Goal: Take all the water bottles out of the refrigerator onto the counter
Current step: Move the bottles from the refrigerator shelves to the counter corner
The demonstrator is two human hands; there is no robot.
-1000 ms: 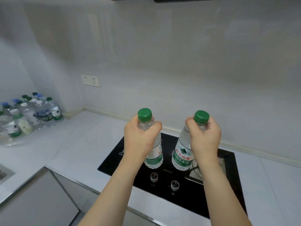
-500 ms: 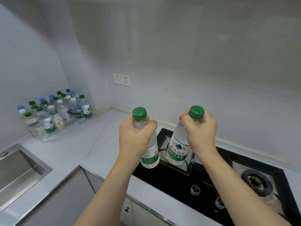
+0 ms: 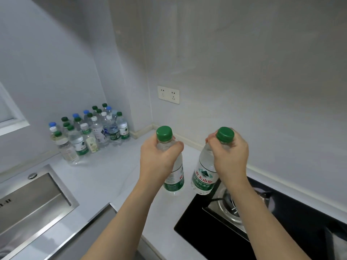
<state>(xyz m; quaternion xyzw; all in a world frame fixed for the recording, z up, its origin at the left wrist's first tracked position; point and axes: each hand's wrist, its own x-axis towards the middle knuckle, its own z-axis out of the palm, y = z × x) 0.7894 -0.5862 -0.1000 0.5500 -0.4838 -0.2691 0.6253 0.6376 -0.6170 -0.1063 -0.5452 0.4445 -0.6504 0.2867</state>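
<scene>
My left hand (image 3: 159,158) grips the neck of a clear water bottle (image 3: 173,182) with a green cap and green label, held upright above the white counter (image 3: 109,175). My right hand (image 3: 230,156) grips the neck of a second green-capped water bottle (image 3: 203,177), tilted a little, over the left edge of the stove. Several more water bottles (image 3: 90,134) with green, blue and white caps stand grouped in the counter's back left corner. The refrigerator is out of view.
A black gas stove (image 3: 262,231) with a metal burner fills the lower right. A steel sink (image 3: 32,201) is set into the counter at the lower left. A double wall socket (image 3: 168,94) sits on the back wall. A window frame edge shows at far left.
The view has swung left and closer to the counter corner. Both hands have carried their bottles leftward, from over the stove to over the counter's edge by the stove.
</scene>
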